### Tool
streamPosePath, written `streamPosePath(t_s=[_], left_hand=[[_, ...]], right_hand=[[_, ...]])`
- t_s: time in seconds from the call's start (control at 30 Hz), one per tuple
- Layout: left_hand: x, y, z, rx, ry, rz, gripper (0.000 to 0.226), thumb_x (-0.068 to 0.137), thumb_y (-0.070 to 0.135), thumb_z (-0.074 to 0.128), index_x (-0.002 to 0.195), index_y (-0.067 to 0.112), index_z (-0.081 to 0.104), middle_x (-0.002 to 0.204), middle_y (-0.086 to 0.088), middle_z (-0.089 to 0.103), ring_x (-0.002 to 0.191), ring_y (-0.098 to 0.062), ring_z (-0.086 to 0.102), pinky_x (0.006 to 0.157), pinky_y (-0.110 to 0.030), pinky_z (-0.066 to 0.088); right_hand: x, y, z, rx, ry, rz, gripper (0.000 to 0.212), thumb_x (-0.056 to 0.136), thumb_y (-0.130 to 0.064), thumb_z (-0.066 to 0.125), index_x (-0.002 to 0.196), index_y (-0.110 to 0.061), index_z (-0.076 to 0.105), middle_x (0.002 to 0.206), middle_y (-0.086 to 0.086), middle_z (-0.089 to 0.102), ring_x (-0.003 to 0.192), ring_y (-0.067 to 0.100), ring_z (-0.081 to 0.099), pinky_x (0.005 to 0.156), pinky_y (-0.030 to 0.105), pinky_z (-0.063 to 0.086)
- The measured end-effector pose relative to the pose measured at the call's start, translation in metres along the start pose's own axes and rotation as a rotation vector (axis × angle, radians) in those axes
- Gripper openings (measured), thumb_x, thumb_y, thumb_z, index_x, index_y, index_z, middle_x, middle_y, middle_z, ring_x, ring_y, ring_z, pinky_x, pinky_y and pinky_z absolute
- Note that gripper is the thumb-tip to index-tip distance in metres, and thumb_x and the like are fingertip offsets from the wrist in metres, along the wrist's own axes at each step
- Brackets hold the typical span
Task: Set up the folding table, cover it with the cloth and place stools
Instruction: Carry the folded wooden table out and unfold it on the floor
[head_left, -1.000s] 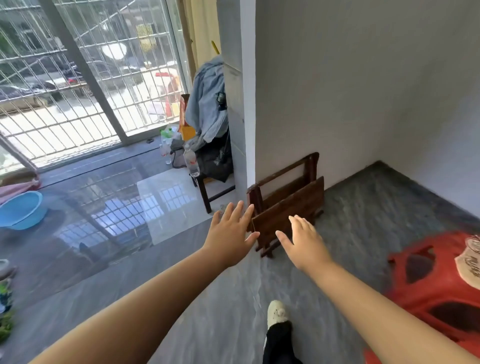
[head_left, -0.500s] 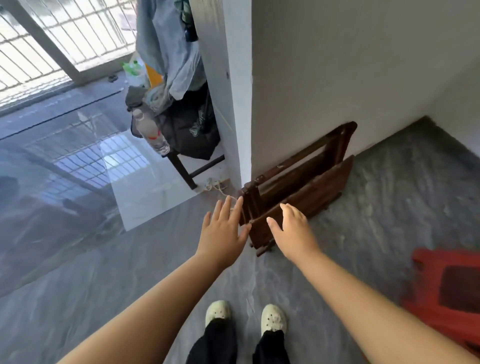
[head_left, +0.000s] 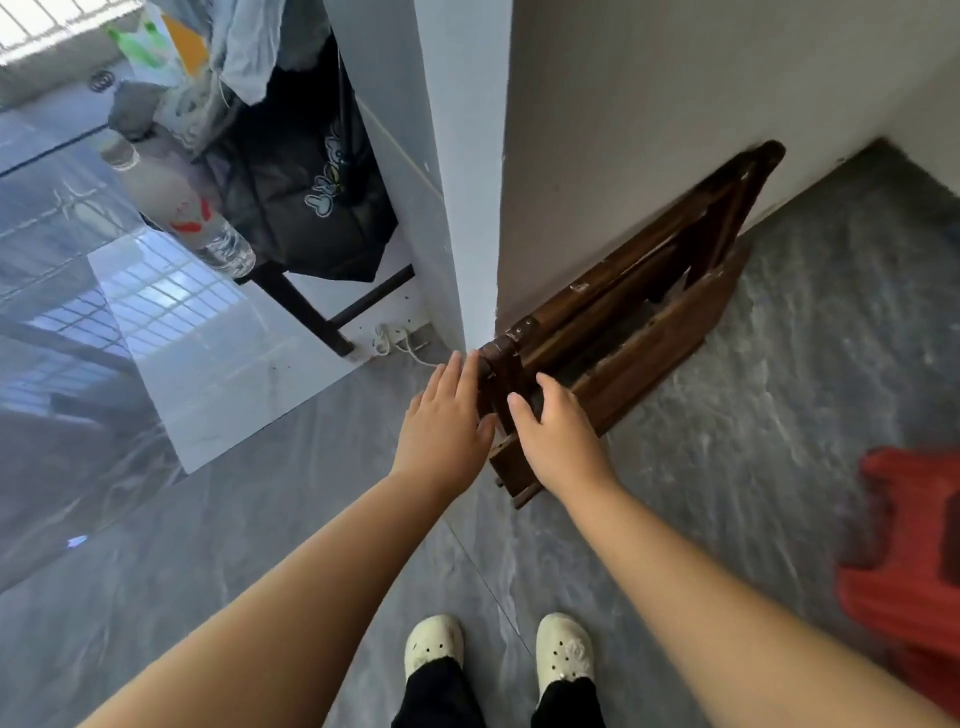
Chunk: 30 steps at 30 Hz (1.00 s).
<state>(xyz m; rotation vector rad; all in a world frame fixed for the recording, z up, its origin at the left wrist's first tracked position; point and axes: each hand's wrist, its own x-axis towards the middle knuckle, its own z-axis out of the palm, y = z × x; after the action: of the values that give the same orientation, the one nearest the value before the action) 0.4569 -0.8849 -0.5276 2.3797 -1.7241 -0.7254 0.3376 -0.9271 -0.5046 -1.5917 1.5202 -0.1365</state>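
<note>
A dark brown wooden folding table (head_left: 639, 312), folded flat, leans on its edge against the grey wall. My left hand (head_left: 447, 415) reaches to its near end with fingers spread, the fingertips at the corner post. My right hand (head_left: 556, 436) lies over the near end of the table, fingers apart, holding nothing. Red plastic stools (head_left: 909, 561) sit blurred at the right edge. No cloth is in view.
A white pillar corner (head_left: 467, 208) stands just left of the table. Behind it a dark chair (head_left: 311, 306) carries a black bag (head_left: 301, 182), clothes and a water bottle (head_left: 192, 218). My two feet in white clogs (head_left: 563, 649) stand on the grey floor.
I have stepped closer and looked down. Both hands moved forward from short of the table to its near end. The stools slid further toward the right edge.
</note>
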Motion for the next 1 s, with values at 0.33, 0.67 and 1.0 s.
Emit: streamPosePath(t_s=[0.33, 0.67, 1.0], left_hand=[[0.025, 0.0, 0.017, -0.133, 0.101, -0.012, 0.063, 0.095, 0.025, 0.05, 0.148, 0.016, 0.018, 0.139, -0.007, 0.044, 0.122, -0.023, 0.047, 0.092, -0.034, 0.046], [0.038, 0.003, 0.02, -0.137, 0.164, -0.065, 0.053, 0.093, 0.027, 0.054, 0.14, 0.02, 0.031, 0.13, -0.004, 0.054, 0.117, -0.024, 0.05, 0.087, -0.037, 0.047], [0.036, 0.002, 0.021, -0.109, 0.134, -0.083, 0.053, 0.093, 0.03, 0.054, 0.139, 0.024, 0.03, 0.128, -0.002, 0.055, 0.118, -0.024, 0.048, 0.085, -0.037, 0.048]], right_hand=[[0.055, -0.003, 0.009, 0.251, -0.067, 0.069, 0.04, 0.097, -0.036, 0.04, 0.132, -0.015, 0.045, 0.126, 0.002, 0.056, 0.11, 0.016, 0.053, 0.08, 0.026, 0.036], [0.115, 0.005, -0.02, 1.049, -0.081, 0.399, 0.037, 0.091, -0.019, 0.058, 0.127, -0.01, 0.051, 0.119, 0.013, 0.063, 0.105, 0.024, 0.063, 0.095, 0.039, 0.05], [0.115, 0.006, -0.024, 1.155, -0.061, 0.373, 0.039, 0.092, -0.005, 0.054, 0.13, -0.01, 0.046, 0.121, 0.015, 0.06, 0.115, 0.029, 0.057, 0.097, 0.045, 0.047]])
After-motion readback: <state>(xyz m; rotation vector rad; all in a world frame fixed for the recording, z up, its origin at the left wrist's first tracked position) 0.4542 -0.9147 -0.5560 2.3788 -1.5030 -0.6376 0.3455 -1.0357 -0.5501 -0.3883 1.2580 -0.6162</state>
